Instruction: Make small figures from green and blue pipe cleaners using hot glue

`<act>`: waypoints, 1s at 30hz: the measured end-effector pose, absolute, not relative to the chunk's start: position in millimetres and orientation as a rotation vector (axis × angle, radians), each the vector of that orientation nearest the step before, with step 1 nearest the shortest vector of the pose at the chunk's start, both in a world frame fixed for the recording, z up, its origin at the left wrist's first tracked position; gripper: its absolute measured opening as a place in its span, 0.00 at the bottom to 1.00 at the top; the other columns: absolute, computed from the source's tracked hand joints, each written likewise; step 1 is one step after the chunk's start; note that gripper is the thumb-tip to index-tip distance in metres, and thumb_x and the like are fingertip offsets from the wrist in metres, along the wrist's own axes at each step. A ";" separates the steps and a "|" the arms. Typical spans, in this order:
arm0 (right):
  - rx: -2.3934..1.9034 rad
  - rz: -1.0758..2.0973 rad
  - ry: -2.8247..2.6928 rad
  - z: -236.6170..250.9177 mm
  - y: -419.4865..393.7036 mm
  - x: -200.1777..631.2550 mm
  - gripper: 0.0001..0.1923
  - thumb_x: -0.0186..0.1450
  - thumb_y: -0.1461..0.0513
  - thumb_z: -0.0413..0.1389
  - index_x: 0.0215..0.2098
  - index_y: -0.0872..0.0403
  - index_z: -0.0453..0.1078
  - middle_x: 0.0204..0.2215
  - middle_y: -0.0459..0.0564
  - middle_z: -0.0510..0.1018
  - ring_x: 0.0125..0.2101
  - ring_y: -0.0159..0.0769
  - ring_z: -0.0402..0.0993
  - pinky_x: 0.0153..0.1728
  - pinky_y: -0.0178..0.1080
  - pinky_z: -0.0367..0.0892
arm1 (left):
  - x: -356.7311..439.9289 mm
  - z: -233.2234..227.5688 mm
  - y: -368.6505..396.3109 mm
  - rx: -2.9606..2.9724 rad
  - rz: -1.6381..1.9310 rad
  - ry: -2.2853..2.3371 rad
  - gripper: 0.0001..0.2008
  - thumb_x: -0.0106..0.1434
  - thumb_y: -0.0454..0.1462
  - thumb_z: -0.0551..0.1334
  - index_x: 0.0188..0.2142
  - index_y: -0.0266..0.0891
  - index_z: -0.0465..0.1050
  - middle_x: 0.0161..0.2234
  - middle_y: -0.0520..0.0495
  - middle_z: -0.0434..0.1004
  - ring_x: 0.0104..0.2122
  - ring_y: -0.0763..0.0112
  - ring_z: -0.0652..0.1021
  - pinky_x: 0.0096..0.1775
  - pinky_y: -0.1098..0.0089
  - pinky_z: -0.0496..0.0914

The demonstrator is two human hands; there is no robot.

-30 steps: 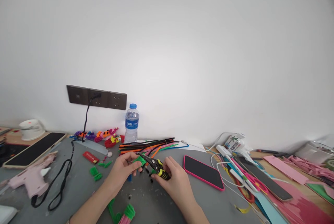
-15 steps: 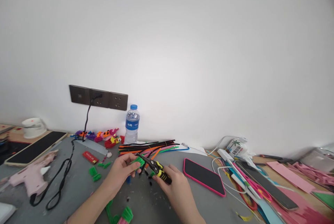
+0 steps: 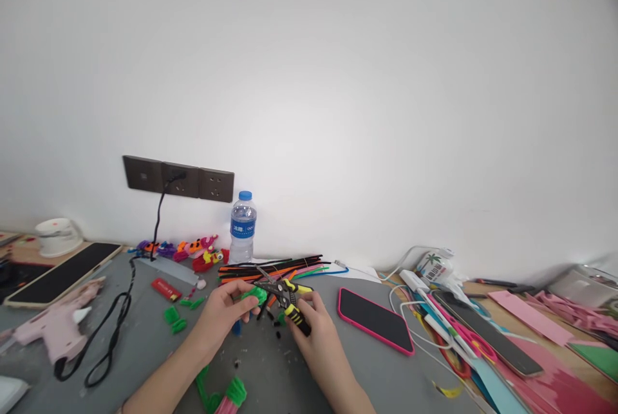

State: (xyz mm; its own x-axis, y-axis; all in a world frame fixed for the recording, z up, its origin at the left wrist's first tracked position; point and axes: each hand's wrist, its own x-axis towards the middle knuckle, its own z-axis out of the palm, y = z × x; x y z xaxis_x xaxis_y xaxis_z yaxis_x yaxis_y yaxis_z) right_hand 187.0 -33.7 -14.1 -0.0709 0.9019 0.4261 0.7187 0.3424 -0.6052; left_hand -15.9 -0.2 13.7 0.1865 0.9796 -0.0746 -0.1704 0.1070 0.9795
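Both hands meet low in the middle of the grey mat (image 3: pixel 120 349). The left hand (image 3: pixel 219 317) has its fingers pinched tight on a small green piece (image 3: pixel 255 296), holding it just above the mat. The right hand (image 3: pixel 313 330) is wrapped around the yellow-and-black handles of the cutters (image 3: pixel 284 295), handles spread, with the dark nose pointing left and sitting right against the green piece. Whether the blades actually bite it, I cannot tell.

Just behind the hands lies a bundle of pipe cleaners (image 3: pixel 275 267), black, orange, pink and green. A water bottle (image 3: pixel 243 227) stands upright behind that, by the wall. A phone (image 3: pixel 374 319) with a pink rim lies flat just right of the right hand. Left of the left hand, green scraps (image 3: pixel 174 320) are scattered, a red lighter (image 3: pixel 165 288) beyond them, and a pink glue gun (image 3: pixel 53 324) well off to the left with its black cord (image 3: pixel 116 317) running up to the socket (image 3: pixel 178 180).
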 end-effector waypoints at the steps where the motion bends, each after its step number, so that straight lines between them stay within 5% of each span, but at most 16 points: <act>1: -1.419 0.303 -1.821 -14.4 -33.5 186.8 0.06 0.62 0.65 0.53 0.27 0.52 0.63 0.35 0.50 0.68 0.33 0.36 0.73 0.35 0.34 0.71 | -16.0 12.7 0.1 1.086 1.096 0.980 0.15 0.49 0.46 0.72 0.28 0.38 0.75 0.22 0.50 0.76 0.23 0.70 0.73 0.26 0.72 0.65; 9: -1.378 0.348 -1.605 -25.6 -28.4 189.0 0.07 0.58 0.68 0.51 0.33 0.50 0.58 0.38 0.51 0.66 0.40 0.41 0.69 0.41 0.41 0.70 | -14.0 15.7 -0.5 0.893 1.114 0.931 0.20 0.41 0.46 0.76 0.30 0.38 0.76 0.22 0.51 0.76 0.26 0.68 0.76 0.28 0.70 0.68; 14: -1.429 0.426 -1.523 -36.9 -19.7 200.9 0.26 0.59 0.67 0.49 0.56 0.52 0.55 0.50 0.56 0.68 0.53 0.44 0.66 0.52 0.47 0.65 | -14.4 17.7 -1.8 0.850 1.081 0.892 0.21 0.40 0.46 0.77 0.32 0.38 0.78 0.23 0.51 0.77 0.28 0.67 0.78 0.32 0.69 0.70; 20: -1.451 0.349 -1.605 -43.1 -8.9 213.0 0.34 0.60 0.66 0.47 0.65 0.51 0.53 0.59 0.55 0.66 0.61 0.46 0.58 0.58 0.52 0.58 | -13.4 17.8 -3.3 0.835 1.077 0.840 0.23 0.39 0.46 0.77 0.34 0.39 0.77 0.30 0.51 0.77 0.27 0.69 0.78 0.32 0.68 0.71; 25: -1.307 0.351 -1.703 -38.1 -2.1 214.0 0.37 0.57 0.68 0.49 0.65 0.52 0.52 0.57 0.55 0.65 0.59 0.44 0.60 0.59 0.48 0.58 | -14.0 11.7 -3.4 0.891 1.064 0.790 0.19 0.45 0.46 0.75 0.31 0.39 0.74 0.23 0.55 0.72 0.23 0.73 0.74 0.24 0.73 0.64; 30: -1.364 0.286 -1.705 -25.3 -8.0 211.6 0.24 0.57 0.67 0.51 0.52 0.51 0.65 0.44 0.52 0.72 0.45 0.45 0.69 0.48 0.46 0.67 | -16.1 9.2 -3.6 0.956 1.026 0.793 0.16 0.49 0.44 0.74 0.33 0.39 0.76 0.23 0.55 0.70 0.25 0.72 0.74 0.26 0.72 0.66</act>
State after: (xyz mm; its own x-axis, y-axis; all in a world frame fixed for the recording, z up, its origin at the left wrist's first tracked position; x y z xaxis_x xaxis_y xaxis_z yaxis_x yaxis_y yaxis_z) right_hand 211.6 -8.0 -25.3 0.0196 0.8673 0.4974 0.6579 0.3634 -0.6596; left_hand -16.1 -3.6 9.2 0.3263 0.9401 -0.0990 -0.3326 0.2122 0.9189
